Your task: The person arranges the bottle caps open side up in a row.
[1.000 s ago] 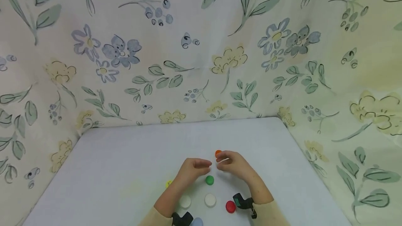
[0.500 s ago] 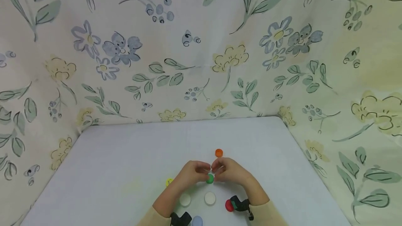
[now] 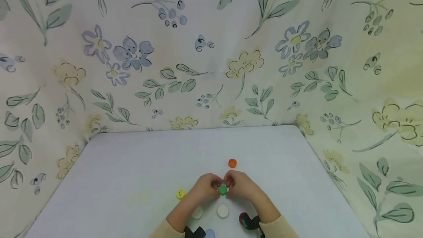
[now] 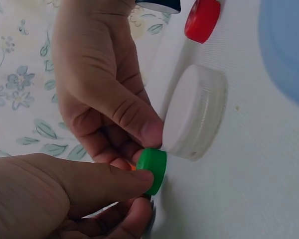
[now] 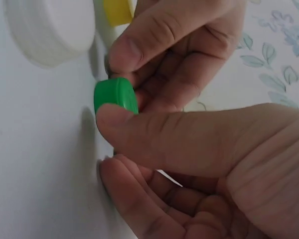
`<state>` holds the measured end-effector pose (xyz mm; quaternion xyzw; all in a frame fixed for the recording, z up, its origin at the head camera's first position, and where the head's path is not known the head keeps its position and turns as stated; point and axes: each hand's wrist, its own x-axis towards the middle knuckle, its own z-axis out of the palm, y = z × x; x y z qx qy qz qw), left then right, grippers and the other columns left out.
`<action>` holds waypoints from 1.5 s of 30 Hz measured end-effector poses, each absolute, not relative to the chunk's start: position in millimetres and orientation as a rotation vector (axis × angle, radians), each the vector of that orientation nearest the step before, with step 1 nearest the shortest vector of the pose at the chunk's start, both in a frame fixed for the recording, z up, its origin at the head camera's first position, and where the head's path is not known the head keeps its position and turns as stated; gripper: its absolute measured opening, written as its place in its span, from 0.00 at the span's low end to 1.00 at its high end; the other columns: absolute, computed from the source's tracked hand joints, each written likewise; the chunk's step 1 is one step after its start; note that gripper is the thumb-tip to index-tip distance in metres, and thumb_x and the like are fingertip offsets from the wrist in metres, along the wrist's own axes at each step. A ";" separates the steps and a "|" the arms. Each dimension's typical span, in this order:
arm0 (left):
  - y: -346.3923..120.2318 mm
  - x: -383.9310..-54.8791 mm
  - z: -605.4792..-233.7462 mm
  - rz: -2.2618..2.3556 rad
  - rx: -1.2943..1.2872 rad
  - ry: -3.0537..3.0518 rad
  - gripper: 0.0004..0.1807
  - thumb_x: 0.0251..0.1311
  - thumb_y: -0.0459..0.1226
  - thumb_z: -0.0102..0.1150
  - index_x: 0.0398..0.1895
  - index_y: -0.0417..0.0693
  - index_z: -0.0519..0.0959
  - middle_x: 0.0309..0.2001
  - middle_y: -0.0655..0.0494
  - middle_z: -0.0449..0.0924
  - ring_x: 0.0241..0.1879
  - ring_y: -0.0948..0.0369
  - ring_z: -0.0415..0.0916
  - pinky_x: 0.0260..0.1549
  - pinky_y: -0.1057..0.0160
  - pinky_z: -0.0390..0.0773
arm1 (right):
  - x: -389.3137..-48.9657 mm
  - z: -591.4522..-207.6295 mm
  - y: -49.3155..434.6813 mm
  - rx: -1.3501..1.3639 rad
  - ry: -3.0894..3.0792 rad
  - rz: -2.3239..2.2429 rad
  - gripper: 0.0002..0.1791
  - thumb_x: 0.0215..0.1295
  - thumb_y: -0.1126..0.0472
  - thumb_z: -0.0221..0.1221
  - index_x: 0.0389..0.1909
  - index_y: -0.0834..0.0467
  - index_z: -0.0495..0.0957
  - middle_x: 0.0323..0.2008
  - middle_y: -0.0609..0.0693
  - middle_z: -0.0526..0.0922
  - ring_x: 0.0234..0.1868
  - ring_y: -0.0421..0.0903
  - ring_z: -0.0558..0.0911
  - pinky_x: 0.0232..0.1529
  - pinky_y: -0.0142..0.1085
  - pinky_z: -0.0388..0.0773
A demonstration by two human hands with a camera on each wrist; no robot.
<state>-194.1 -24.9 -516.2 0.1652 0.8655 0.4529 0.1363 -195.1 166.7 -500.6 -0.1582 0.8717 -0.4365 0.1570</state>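
A small green bottle cap (image 3: 223, 190) sits between the two hands, on or just above the white tabletop. My left hand (image 3: 205, 187) has curled fingers at its left side; in the left wrist view the left thumb lies against the green cap (image 4: 158, 167). From the other side my right hand (image 3: 241, 186) pinches at it, its thumb covering part of the green cap (image 5: 117, 92) in the right wrist view. The fingertips behind the cap are partly hidden. Just nearer than the hands lies a white cap (image 3: 223, 211).
An orange cap (image 3: 232, 163) lies beyond the hands, a yellow cap (image 3: 180, 194) to the left. The left forearm partly covers another white cap (image 3: 197, 213). A red cap (image 4: 203, 20) and a light blue object (image 4: 289, 50) lie nearer. Floral cloth (image 3: 211, 65) surrounds the table.
Both hands came back from near the orange cap toward the green cap, and their fingers closed in on its two sides. The orange cap is now fully uncovered.
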 end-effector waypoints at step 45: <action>-29.7 -203.5 -512.6 2.003 0.095 2.205 0.12 0.64 0.39 0.69 0.46 0.41 0.87 0.42 0.54 0.87 0.43 0.58 0.84 0.48 0.60 0.81 | -207.0 -498.9 171.3 -0.361 2.431 -1.653 0.11 0.69 0.67 0.64 0.49 0.68 0.83 0.43 0.56 0.87 0.42 0.49 0.86 0.45 0.42 0.83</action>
